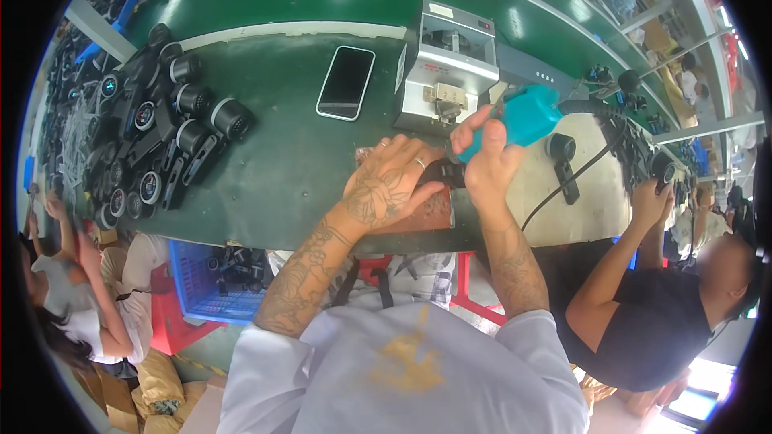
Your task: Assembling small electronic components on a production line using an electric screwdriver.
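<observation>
Above the green bench (281,177), a black part (445,174) lies between the hands — left hand (390,181) pinching it, right hand (489,157) wrapped around a teal tool (527,116).

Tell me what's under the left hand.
A reddish-brown mat shows around the left hand, and a black part sticks out between its thumb and fingers, toward the teal tool. Whatever the palm and fingers cover cannot be seen.
</observation>
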Demonstrator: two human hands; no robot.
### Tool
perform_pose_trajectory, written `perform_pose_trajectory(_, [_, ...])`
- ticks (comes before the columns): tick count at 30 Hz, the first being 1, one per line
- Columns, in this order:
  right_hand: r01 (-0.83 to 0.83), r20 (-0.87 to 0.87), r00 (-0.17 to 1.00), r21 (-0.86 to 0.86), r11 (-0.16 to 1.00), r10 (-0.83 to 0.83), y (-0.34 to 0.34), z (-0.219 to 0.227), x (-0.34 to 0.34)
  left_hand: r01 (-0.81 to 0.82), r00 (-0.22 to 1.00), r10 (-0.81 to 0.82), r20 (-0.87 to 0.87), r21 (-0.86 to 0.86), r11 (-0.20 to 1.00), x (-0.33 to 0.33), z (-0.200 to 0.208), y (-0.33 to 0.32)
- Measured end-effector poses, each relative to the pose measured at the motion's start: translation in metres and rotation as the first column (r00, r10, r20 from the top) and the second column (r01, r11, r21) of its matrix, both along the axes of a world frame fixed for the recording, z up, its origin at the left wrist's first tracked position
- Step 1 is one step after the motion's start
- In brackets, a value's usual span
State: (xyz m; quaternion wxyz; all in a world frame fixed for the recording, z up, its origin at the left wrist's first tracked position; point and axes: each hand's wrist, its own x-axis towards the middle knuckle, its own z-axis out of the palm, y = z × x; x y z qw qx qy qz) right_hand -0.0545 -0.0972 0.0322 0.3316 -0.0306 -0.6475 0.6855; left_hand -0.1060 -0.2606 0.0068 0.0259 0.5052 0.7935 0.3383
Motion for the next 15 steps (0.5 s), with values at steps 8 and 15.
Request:
perform_pose_trajectory(8, [0.032, 0.076, 0.997, 0.033, 0.999, -0.034, 0.003, 0.006, -0.005, 0.014, 1.0, -0.014, 0.0, 0.011, 1.0, 0.0, 0.0, 0.0])
perform_pose_trajectory(15, [0.122, -0.1, 0.989, 0.104, 0.987, -0.112, 0.0, 0.034, -0.034, -0.018, 1.0, 0.019, -0.02, 0.063, 0.998, 0.001, 0.0, -0.002])
